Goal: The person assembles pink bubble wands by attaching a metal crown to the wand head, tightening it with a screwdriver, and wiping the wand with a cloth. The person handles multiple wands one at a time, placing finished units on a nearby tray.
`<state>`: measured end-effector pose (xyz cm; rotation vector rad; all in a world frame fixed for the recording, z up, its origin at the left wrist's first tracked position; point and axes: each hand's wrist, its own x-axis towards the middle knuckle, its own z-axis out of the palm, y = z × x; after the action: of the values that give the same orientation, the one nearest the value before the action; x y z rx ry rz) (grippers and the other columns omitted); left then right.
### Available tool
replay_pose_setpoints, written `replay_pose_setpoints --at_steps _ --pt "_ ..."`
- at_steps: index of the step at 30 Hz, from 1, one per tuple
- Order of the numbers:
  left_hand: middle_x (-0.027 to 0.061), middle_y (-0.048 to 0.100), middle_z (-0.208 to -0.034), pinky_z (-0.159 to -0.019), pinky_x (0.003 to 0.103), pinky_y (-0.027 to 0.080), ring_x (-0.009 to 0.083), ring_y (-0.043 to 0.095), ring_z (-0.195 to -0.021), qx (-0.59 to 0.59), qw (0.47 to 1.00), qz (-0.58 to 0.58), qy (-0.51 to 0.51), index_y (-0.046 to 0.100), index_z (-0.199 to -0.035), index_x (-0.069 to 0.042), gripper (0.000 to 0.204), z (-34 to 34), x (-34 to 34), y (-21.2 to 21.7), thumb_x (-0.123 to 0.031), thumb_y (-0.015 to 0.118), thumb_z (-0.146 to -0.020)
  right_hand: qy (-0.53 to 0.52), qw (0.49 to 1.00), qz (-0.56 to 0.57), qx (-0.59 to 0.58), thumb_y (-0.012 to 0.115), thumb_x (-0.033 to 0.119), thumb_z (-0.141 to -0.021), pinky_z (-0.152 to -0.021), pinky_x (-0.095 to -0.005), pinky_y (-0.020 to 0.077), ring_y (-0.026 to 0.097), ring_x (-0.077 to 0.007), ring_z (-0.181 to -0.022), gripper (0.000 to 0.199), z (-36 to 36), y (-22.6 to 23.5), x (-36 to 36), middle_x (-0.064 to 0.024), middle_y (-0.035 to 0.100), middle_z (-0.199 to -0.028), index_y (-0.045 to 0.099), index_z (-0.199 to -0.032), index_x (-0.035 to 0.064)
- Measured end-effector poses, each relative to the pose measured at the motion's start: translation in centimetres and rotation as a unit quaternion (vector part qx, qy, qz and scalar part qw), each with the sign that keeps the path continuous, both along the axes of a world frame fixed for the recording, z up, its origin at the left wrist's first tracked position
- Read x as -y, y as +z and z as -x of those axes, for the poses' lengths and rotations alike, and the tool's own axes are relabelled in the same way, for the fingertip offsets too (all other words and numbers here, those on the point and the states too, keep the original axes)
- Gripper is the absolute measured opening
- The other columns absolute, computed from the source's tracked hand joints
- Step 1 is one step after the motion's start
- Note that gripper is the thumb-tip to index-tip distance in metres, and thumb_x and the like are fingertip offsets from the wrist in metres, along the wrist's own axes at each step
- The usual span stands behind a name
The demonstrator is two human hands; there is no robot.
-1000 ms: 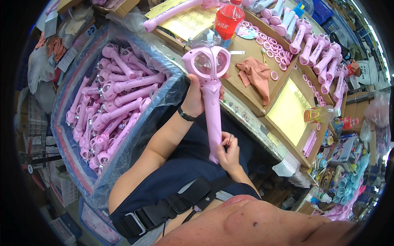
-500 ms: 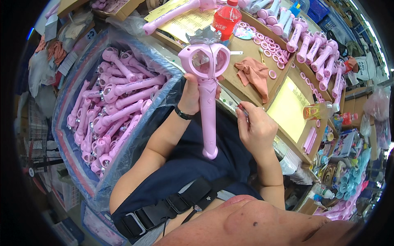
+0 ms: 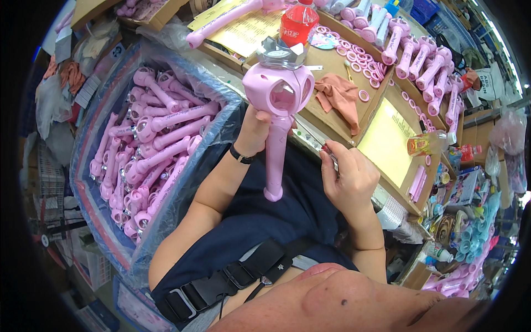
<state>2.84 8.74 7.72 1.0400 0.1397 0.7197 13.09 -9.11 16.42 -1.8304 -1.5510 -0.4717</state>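
My left hand [image 3: 255, 130] is closed round the upper handle of a pink toy wand [image 3: 275, 157], just below its head. The wand stands nearly upright, handle end down, with round windows in its bulbous head and a grey crown-shaped top [image 3: 281, 54]. To the right of it, my right hand [image 3: 352, 178] is closed with thumb and fingers pinched together on a slim, thin tool [image 3: 331, 155]. Its kind is too small to make out, and it stays apart from the wand. Over my lap lies dark blue cloth [image 3: 251, 207].
At left, a plastic-lined blue bin [image 3: 224, 119] holds several pink wands. The workbench carries cardboard trays [image 3: 366, 135] with pink rings [image 3: 362, 60], an orange cloth [image 3: 338, 99] and a yellow sheet [image 3: 387, 146]. A red drink bottle [image 3: 298, 25] stands behind the wand; more wands [image 3: 434, 66] lie at far right.
The wand has turned about its length and tipped, so its head faces more to the right and the crown's rim shows more. My right hand has stayed nearly in place, still pinching.
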Motion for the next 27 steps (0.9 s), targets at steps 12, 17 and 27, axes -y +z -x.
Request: replay_pose_setpoints --at_steps 12,17,27 --pt "0.0062 0.051 -0.117 -0.092 0.029 0.041 0.0138 0.05 -0.107 -0.09 0.988 -0.091 0.089 0.03 -0.132 0.0 0.106 1.2 0.9 -0.5 -0.051 0.084 -0.055 0.035 0.951 0.044 -0.304 0.064 0.016 -0.084 -0.05 -0.027 0.0413 0.054 -0.016 -0.054 0.015 -1.6 -1.5 0.6 -0.0064 0.054 -0.059 0.066 -0.09 0.0023" --pt "0.0074 0.048 -0.12 -0.094 0.03 0.039 0.0151 0.049 -0.109 -0.05 0.958 -0.242 0.148 0.031 -0.131 0.0 0.107 1.0 1.1 -0.2 -0.041 0.09 -0.051 0.024 0.713 0.142 -0.686 0.055 0.024 -0.093 -0.054 -0.0207 0.0365 0.041 -0.0054 -0.057 0.026 -2.1 -2.2 0.6 0.0038 0.046 -0.063 0.061 -0.09 -0.0016" --pt "0.0083 0.048 -0.123 -0.096 0.031 0.039 0.0158 0.048 -0.112 -0.049 0.956 -0.249 0.145 0.03 -0.133 0.0 0.107 1.2 1.3 -0.8 -0.033 0.091 -0.051 0.072 0.791 0.068 -0.604 0.059 0.017 -0.091 -0.045 -0.0202 0.0332 0.045 -0.0046 -0.049 0.017 -2.4 -5.2 1.6 -0.0001 0.054 -0.063 0.061 -0.088 0.0"
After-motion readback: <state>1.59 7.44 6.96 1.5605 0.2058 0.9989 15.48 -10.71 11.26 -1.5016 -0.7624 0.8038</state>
